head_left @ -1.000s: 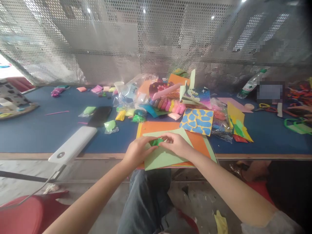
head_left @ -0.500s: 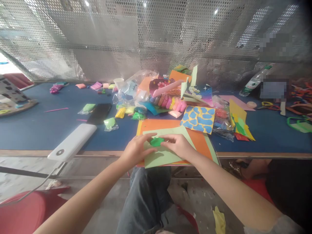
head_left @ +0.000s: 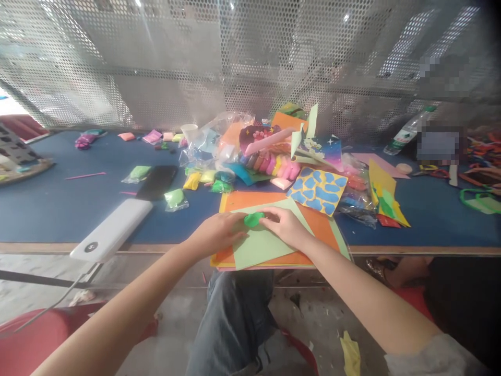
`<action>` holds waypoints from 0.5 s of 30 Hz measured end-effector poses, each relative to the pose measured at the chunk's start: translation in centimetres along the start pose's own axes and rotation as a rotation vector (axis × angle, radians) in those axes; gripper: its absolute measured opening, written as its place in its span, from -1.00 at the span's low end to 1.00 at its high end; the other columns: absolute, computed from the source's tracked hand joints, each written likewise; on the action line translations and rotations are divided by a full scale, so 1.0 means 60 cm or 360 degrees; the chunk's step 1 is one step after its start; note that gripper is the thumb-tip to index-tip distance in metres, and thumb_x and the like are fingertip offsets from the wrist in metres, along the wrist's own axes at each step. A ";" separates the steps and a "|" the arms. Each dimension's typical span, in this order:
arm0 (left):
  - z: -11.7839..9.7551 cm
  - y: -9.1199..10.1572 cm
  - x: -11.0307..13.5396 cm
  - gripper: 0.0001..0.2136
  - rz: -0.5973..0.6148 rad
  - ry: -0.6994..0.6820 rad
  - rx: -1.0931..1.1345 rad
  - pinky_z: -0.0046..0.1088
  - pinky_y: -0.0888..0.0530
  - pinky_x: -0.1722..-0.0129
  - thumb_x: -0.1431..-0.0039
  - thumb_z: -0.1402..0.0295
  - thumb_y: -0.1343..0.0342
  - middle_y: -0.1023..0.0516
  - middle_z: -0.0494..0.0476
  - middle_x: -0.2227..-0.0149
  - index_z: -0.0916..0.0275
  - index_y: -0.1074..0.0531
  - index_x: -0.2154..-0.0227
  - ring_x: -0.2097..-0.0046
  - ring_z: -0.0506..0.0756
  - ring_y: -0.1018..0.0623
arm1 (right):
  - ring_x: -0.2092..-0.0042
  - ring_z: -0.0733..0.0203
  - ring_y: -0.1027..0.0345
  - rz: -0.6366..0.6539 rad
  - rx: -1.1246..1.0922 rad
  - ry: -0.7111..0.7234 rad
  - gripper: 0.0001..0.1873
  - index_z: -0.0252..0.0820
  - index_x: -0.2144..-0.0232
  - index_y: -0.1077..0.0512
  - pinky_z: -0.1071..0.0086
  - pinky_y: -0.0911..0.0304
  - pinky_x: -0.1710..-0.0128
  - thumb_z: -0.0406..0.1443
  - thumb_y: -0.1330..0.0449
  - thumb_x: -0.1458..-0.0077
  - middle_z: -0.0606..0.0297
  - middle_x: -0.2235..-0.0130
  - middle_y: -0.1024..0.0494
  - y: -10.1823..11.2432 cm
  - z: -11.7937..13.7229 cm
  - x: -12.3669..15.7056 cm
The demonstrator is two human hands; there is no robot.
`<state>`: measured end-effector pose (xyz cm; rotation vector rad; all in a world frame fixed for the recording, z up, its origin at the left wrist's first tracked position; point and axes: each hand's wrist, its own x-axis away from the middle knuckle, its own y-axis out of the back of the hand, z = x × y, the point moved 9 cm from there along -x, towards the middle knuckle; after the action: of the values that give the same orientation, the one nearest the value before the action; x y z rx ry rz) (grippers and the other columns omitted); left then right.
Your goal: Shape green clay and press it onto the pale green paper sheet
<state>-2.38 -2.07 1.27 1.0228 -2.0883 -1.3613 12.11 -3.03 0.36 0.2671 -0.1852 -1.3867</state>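
Note:
A flattened piece of bright green modelling clay (head_left: 254,219) is between my two hands, just over a pale green sheet of paper (head_left: 266,248). My right hand (head_left: 287,227) pinches its right edge between thumb and fingers. From the other side, my left hand (head_left: 219,230) has its fingers closed at the clay's left edge, the fingertips partly hidden. Under the pale sheet lies orange paper (head_left: 329,235) at the table's front edge. A card with blue patches on yellow (head_left: 319,190) rests just behind, to the right.
Bagged clay, including a light green packet (head_left: 175,198), lies around the blue table (head_left: 31,209). A white power bank (head_left: 113,230) juts over the front edge beside a black phone (head_left: 157,181). A water bottle (head_left: 409,130) leans at the back right. Another person's hand (head_left: 410,271) shows below the table's right side.
The green clay has risen slightly away from me and looks turned. My left hand has rolled over, its back now facing up, while the right hand keeps its pinch.

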 end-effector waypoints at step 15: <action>-0.007 -0.046 -0.015 -0.32 -0.0032 -0.0124 -0.0426 -0.17 -0.01 -0.30 -0.28 0.00 0.23 -0.04 0.35 -0.32 0.44 0.02 -0.29 -0.34 0.25 -0.06 | 0.12 0.15 -0.36 -0.0243 0.0005 0.0065 -0.78 -0.11 0.22 -0.34 0.24 -0.22 0.07 -0.16 -0.10 -0.10 0.26 0.18 -0.47 0.062 -0.037 -0.057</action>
<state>-0.57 -2.32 -1.02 0.8934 -1.8872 -1.6612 15.65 1.13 -0.55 0.3171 -0.1354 -1.5310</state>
